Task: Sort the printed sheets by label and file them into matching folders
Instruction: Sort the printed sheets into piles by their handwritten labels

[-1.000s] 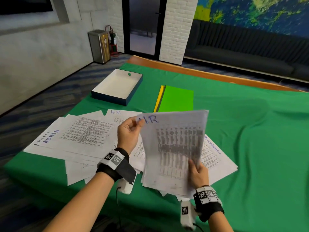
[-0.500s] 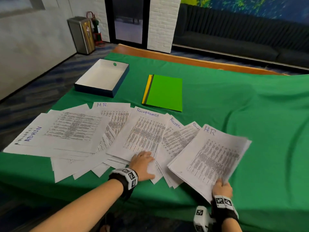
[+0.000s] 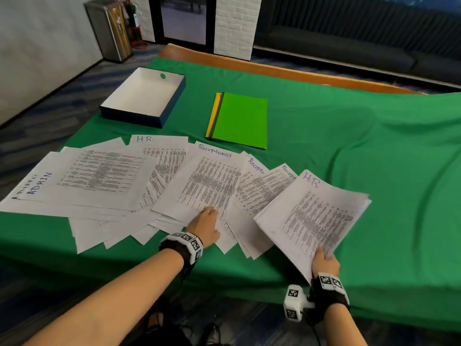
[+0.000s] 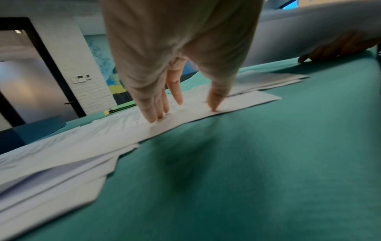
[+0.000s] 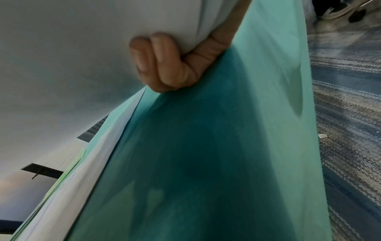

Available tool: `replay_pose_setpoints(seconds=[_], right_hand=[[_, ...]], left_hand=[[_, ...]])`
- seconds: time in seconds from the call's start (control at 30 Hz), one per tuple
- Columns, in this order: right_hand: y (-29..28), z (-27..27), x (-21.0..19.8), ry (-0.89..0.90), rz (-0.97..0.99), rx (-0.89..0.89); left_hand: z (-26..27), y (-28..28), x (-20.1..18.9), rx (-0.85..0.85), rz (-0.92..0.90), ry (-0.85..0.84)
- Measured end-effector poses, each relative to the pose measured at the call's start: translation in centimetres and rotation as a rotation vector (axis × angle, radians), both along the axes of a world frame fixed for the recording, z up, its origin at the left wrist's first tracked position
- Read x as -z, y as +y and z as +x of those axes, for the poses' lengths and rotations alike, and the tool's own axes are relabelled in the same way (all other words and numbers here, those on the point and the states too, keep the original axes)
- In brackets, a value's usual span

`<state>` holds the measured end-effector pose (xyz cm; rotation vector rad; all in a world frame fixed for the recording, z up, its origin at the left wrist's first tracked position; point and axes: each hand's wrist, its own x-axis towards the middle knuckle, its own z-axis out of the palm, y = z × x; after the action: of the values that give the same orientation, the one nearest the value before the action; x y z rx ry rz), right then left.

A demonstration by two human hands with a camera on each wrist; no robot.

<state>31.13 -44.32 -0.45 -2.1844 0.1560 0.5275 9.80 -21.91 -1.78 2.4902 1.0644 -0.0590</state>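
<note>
Printed sheets [image 3: 107, 181] fanned over the green cloth [image 3: 349, 151], labels ADMIN, H.R., Receptionist. Beyond them — a box [image 3: 143, 96], white inside, nothing in it; just right, stacked folders [image 3: 239, 119], green on top. Left hand [image 3: 205, 227] flat, fingers [image 4: 154, 107] straight, pressing a Receptionist sheet [image 3: 209, 181]. Right hand [image 3: 324, 263] gripping an H.R. stack [image 3: 314, 216] at its near corner.

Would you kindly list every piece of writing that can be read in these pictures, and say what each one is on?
"ADMIN": sheet at the far left.
"H.R.": sheet near the box.
"Receptionist": sheet under the left hand.
"Recepti", cut off: next sheet.
"Rece", cut off: sheet behind it.
"H.R.": stack gripped by the right hand.
Printed columns on all sheets: too small to read.
Wrist views: nothing legible.
</note>
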Motion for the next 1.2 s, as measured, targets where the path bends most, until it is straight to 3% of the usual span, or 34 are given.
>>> replay_pose_setpoints(seconds=[0.1, 0.17, 0.3, 0.63, 0.77, 0.97, 1.2], right_hand=[[0.1, 0.2, 0.1, -0.007, 0.029, 0.025], [0.1, 0.2, 0.0, -0.01, 0.033, 0.028], [0.0, 0.2, 0.3, -0.019, 0.037, 0.015], [0.0, 0.3, 0.6, -0.01, 0.043, 0.024], [-0.1, 0.3, 0.8, -0.023, 0.052, 0.016], [0.1, -0.1, 0.2, -0.028, 0.053, 0.009], [2.2, -1.6, 0.0, -0.052, 0.023, -0.13]], left_hand=[[1.2, -2.0, -0.5, 0.242, -0.027, 0.039], [2.2, -3.3, -0.4, 0.314, -0.019, 0.084], [3.6, -4.7, -0.1, 0.259, -0.008, 0.159], [4.5, -4.0, -1.0, 0.226, 0.107, 0.01], [4.1, -2.8, -1.9, -0.047, -0.001, -0.227], [2.2, -0.3, -3.8, -0.467, -0.009, -0.494], [-1.1, 0.4, -5.8, -0.607, 0.011, -0.846]])
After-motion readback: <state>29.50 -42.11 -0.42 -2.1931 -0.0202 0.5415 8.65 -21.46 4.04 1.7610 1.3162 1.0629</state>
